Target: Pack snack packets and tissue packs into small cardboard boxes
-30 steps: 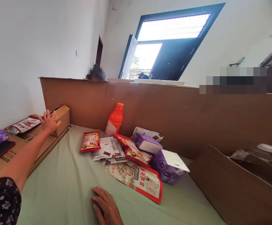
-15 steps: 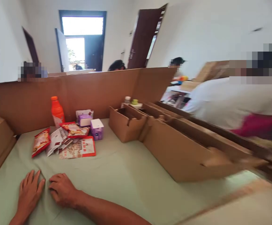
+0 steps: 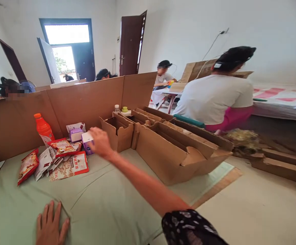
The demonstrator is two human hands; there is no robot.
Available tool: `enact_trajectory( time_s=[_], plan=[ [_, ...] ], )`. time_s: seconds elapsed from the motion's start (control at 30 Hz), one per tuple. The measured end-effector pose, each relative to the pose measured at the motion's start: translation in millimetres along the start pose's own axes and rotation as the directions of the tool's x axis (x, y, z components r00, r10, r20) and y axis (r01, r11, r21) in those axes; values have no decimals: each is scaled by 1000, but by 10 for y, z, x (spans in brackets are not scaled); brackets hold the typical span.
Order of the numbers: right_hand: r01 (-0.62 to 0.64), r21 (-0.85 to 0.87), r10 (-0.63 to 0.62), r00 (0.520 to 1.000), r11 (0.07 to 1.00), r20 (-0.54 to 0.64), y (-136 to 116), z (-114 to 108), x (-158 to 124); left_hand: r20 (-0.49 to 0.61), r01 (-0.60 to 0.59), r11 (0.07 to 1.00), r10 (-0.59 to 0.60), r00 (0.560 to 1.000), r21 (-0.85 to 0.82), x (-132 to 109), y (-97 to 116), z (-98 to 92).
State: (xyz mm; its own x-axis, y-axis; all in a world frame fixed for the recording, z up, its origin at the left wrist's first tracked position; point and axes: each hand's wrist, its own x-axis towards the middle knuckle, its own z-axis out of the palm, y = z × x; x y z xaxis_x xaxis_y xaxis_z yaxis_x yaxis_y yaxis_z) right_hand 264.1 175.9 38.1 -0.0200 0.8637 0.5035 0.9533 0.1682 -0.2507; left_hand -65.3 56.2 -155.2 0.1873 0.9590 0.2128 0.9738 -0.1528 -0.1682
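My right hand point(image 3: 100, 141) reaches forward over the table, its fingers bent round the right side of a small purple-and-white tissue pack point(image 3: 86, 139). The pack still sits on the cloth. My left hand point(image 3: 51, 223) lies flat near the front, fingers spread, holding nothing. A second tissue pack point(image 3: 75, 134) is just behind the first. To the left are red snack bags point(image 3: 28, 166), white sachets point(image 3: 45, 162) and a flat red-and-beige packet point(image 3: 72, 165). An orange bottle point(image 3: 44, 128) stands behind them.
Open cardboard boxes point(image 3: 160, 154) line the right side of the green cloth point(image 3: 104, 204). A tall cardboard panel point(image 3: 86, 102) bounds the back. A clear bottle point(image 3: 116, 109) and a green-topped item point(image 3: 124, 110) stand behind the boxes. A person in a white shirt point(image 3: 214, 98) sits at right.
My right hand has moved forward from beside my left hand to the tissue pack. The left hand stays flat on the cloth. The view has swung to the right.
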Motion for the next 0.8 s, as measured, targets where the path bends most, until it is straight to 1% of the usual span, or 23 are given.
enact_trajectory(
  time_s=[0.07,0.13,0.2,0.3,0.33,0.4,0.5,0.53,0.57,0.6,0.63,0.67,0.7,0.73,0.77,0.8],
  plan=[
    [-112,-66,112,994,992,-4,428,-192,217,-23,-19,999,18,1000,-41,-34,112,-41],
    [-205,-126,211,977,971,37,731,-275,335,-62,-14,996,8,998,-90,-45,153,-67],
    [-256,-170,276,955,952,107,897,-306,361,-88,-23,989,10,996,-147,-44,143,-81],
    [-248,-198,286,938,948,197,952,-375,245,-103,-48,967,23,994,-249,-33,81,-85],
    [-230,-201,271,939,952,213,941,-420,160,-104,-47,956,17,994,-290,-31,56,-84],
    [-178,-201,225,944,963,241,914,-545,-91,-105,-9,924,-33,994,-382,-41,16,-80],
    [-61,-166,112,941,984,319,891,-797,-648,-99,76,842,-152,983,-533,-99,43,-110],
    [-6,-116,47,932,993,359,883,-890,-861,-95,85,806,-173,980,-585,-125,89,-146],
    [68,10,-66,920,998,386,870,-983,-1074,-90,77,767,-173,981,-637,-149,154,-202],
    [109,148,-160,902,983,401,851,-1074,-1280,-84,50,724,-148,985,-687,-165,235,-280],
    [119,270,-221,893,956,392,826,-1159,-1473,-79,12,677,-103,992,-736,-171,326,-376],
    [112,376,-256,899,920,357,800,-1234,-1647,-78,-37,624,-38,996,-780,-162,423,-487],
    [95,455,-252,920,885,300,777,-1294,-1800,-77,-84,568,36,996,-819,-136,520,-604],
    [83,518,-222,951,852,214,765,-1332,-1934,-74,-119,508,108,991,-853,-94,612,-719],
    [84,572,-165,982,816,92,768,-1342,-2048,-65,-135,453,166,984,-881,-39,697,-823],
    [91,621,-70,996,778,-58,791,-1320,-2145,-51,-133,408,206,977,-903,25,772,-911]
  ],
)
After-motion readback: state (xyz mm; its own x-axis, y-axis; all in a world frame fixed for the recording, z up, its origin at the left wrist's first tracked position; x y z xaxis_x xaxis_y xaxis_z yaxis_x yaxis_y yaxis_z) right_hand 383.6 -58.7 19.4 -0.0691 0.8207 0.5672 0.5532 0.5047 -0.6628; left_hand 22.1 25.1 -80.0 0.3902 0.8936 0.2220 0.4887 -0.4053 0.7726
